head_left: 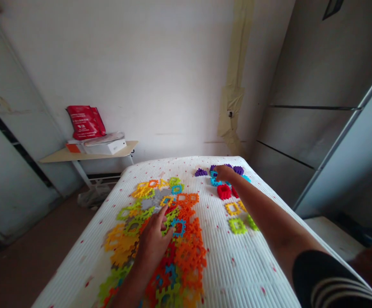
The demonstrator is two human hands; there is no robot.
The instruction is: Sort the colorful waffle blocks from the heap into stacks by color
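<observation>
Here, fingers (164, 212) of the left hand (152, 246) touch a blue interlocking block (178, 227).

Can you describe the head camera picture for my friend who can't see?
Colorful interlocking plastic pieces lie on a white ribbed mat. The left hand rests on a big orange, green and yellow pile, and the right hand reaches over purple, blue and red pieces farther away.
</observation>
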